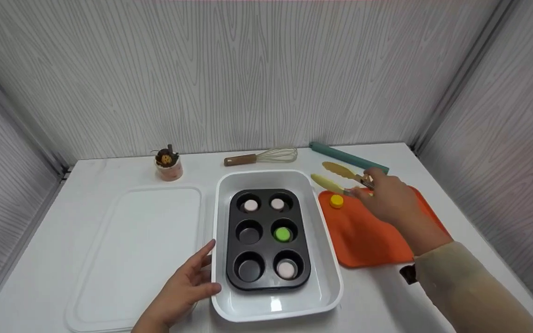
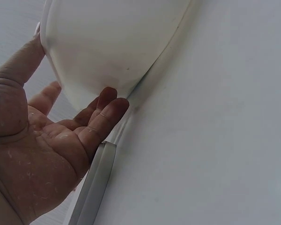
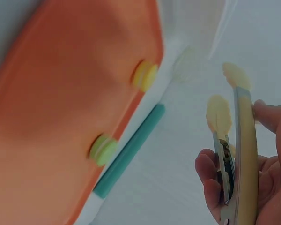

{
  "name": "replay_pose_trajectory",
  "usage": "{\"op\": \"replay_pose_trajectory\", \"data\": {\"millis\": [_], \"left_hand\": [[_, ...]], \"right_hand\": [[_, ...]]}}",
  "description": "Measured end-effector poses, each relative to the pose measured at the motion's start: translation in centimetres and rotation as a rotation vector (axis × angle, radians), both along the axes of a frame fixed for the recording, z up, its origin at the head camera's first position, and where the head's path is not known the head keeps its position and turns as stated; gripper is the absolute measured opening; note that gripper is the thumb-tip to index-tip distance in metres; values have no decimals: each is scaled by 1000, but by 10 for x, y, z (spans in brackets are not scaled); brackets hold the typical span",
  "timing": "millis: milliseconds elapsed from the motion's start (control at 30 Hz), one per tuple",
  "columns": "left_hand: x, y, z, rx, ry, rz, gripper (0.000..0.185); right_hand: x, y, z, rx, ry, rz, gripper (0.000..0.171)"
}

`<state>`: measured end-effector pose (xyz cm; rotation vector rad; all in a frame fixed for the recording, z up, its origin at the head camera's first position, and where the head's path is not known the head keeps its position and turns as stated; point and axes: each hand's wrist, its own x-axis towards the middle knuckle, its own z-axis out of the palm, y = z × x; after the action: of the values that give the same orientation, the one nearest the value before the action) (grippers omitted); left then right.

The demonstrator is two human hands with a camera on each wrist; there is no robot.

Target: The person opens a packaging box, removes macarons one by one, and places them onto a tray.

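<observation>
From my head camera, my left hand (image 1: pixel 183 289) rests with fingers relaxed against the near left corner of the white dish (image 1: pixel 329 259), at about seven o'clock from the muffin tin (image 1: pixel 269 277) inside it. My right hand (image 1: pixel 389 199) grips the tongs (image 1: pixel 336 178) at about two o'clock from the tin, just above the orange mat (image 1: pixel 368 236), where a yellow piece (image 1: pixel 336 201) lies.

At my left wrist, my fingers (image 2: pixel 105 112) lie loose, touching the dish's wall.

At my right wrist, my fingers (image 3: pixel 210 183) curl round the tongs, their tips apart; a second, greenish piece (image 3: pixel 103 150) sits on the mat.
</observation>
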<state>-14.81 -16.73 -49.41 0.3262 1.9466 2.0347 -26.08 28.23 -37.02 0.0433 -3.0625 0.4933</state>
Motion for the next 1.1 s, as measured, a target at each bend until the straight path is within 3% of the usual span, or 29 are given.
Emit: {"op": "replay_pose_trajectory", "data": {"millis": [300, 567, 867, 1100], "left_hand": [[-3, 0, 0, -5, 7, -19, 99], [-2, -3, 0, -4, 13, -45, 97], [-2, -1, 0, -19, 12, -42, 97], [-2, -1, -1, -24, 2, -32, 96]], "right_hand": [[-7, -58, 6, -6, -26, 15, 80], [-10, -109, 0, -7, -42, 90, 65], [-14, -134, -7, 85, -32, 176, 43], [-16, -142, -9, 136, -22, 235, 40]]}}
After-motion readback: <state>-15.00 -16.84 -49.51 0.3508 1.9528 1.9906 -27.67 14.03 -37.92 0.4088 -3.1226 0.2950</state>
